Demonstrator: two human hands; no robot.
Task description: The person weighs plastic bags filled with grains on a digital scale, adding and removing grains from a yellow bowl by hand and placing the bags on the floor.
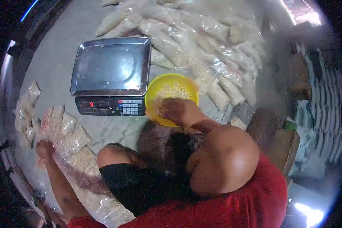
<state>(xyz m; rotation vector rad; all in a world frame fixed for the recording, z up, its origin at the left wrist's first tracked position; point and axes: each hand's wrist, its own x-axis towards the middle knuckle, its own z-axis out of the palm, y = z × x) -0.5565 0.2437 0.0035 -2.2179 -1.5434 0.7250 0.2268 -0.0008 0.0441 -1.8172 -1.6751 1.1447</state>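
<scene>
My right hand (180, 112) reaches down into a yellow bowl (195, 88) that holds small pale puffed or grain-like pieces (173, 90). Its fingertips sink among the pieces, so how far they are curled is hidden. Out to the left, my left hand (45, 149) is closed at the edge of a clear plastic bag (57, 157), among filled bags lying on the floor. Behind the bowl and to its left stands a digital scale (110, 66) with a bare steel pan and a red 0 on its display.
Many filled clear bags (212, 49) are heaped beyond the bowl. More packed bags (79, 140) lie along my left side, one with red print (46, 119). A wooden block (287, 148) and stacked pale sheets or sacks (326, 106) stand at the right.
</scene>
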